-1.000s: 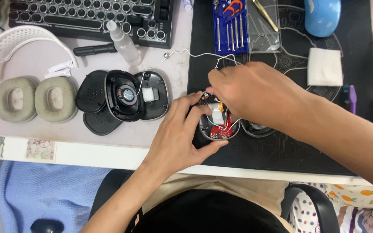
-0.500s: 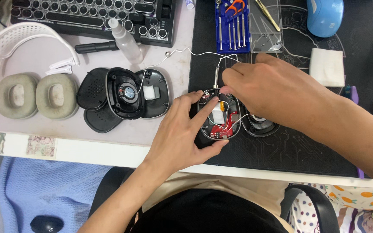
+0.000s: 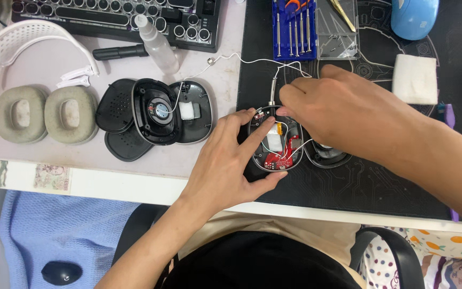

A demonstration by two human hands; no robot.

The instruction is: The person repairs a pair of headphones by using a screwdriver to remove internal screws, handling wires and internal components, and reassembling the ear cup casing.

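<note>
The open ear cup (image 3: pixel 275 140) lies on the black mat (image 3: pixel 359 187) in front of me. My left hand (image 3: pixel 225 166) wraps around it, one finger pressing inside. My right hand (image 3: pixel 343 115) pinches the white wire (image 3: pixel 231 56) at its top. I should hold the cup firm and pull softly.

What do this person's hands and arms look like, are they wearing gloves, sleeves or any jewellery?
Both are bare: the left hand and the right hand have no gloves, and no rings, watch or bracelet show. Both forearms are uncovered as far as the picture reaches, with no sleeve in view. The fingernails are short and unpainted.
</note>
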